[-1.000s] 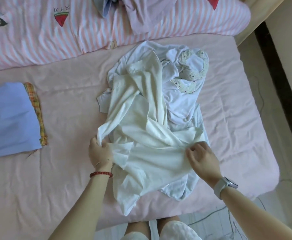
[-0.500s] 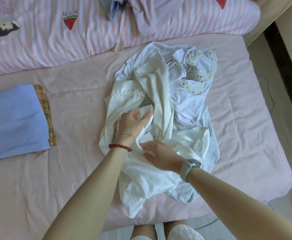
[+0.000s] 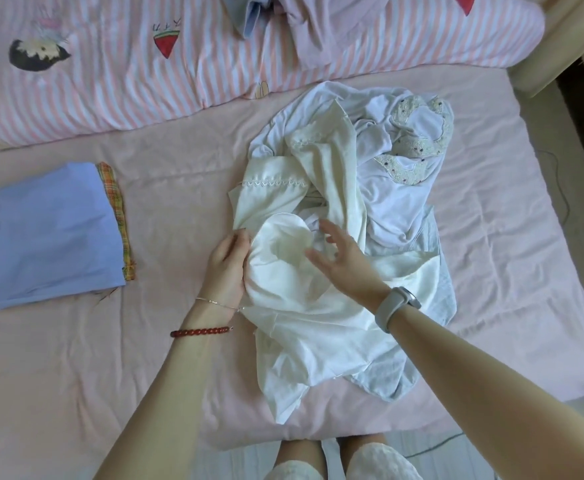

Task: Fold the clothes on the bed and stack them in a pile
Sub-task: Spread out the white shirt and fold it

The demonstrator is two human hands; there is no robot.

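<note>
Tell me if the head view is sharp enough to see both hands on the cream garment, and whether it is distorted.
Head view: soft daylight, no glare; left hand sharp, gripping the cream garment; right hand slightly motion-blurred, fingers spread over it; wide-angle bending curves the bed edges.
</note>
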